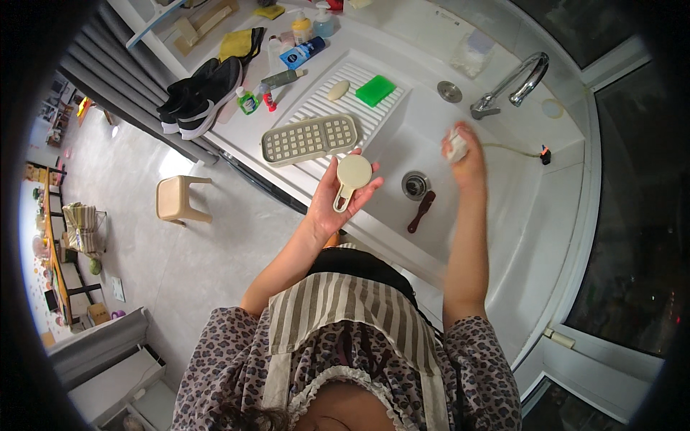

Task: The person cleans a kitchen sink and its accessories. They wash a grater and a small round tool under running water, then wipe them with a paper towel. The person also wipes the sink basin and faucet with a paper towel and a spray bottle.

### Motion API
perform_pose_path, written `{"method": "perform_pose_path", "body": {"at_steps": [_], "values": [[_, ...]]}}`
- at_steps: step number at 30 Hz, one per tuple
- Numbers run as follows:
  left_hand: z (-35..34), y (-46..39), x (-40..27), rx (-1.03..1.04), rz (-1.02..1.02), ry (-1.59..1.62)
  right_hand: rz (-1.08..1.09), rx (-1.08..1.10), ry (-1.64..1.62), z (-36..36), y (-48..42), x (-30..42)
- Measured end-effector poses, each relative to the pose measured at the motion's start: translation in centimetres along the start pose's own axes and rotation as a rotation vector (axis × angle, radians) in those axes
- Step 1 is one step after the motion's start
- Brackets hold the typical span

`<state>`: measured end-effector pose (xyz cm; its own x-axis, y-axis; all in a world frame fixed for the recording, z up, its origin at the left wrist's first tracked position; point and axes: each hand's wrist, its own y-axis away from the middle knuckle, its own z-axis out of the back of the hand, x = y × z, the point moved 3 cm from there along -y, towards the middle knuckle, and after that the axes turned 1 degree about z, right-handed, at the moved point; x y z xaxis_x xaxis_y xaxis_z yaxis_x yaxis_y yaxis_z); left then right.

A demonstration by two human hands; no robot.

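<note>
On the palm of my left hand (329, 207) lies a round cream-coloured item with a looped handle (354, 171), possibly a hand mirror, its fingers partly spread beneath it. My right hand (468, 161), a little blurred, grips a crumpled white cloth or tissue (457, 145) above the white sink basin (501, 226). Below and between the hands, a dark red-brown comb or brush (421, 212) lies in the basin beside the metal drain (415, 185). Just beyond my left hand, a long cream case with a gridded, studded inside (309, 139) rests on the ribbed drainboard (372, 121).
A green sponge (375, 90) and an oval soap bar (338, 90) sit on the drainboard. Black sneakers (202, 97), a small green bottle (247, 101) and a blue tube (302, 52) stand or lie along the counter. A chrome faucet (509, 86) rises behind the basin. A beige stool (183, 199) is on the floor.
</note>
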<state>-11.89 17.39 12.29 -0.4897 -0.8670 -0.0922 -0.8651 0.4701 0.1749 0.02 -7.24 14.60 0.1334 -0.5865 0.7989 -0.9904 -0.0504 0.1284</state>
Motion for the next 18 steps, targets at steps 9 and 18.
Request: {"method": "perform_pose_path", "body": {"at_steps": [9, 18], "values": [[-0.8, 0.0, -0.3, 0.028, 0.014, -0.096, 0.236, 0.558, -0.432, 6.0, 3.7, -2.6], [-2.0, -0.8, 1.1, -0.019, 0.053, -0.157, 0.245, 0.166, 1.089, 3.1, 6.1, -6.2]]}}
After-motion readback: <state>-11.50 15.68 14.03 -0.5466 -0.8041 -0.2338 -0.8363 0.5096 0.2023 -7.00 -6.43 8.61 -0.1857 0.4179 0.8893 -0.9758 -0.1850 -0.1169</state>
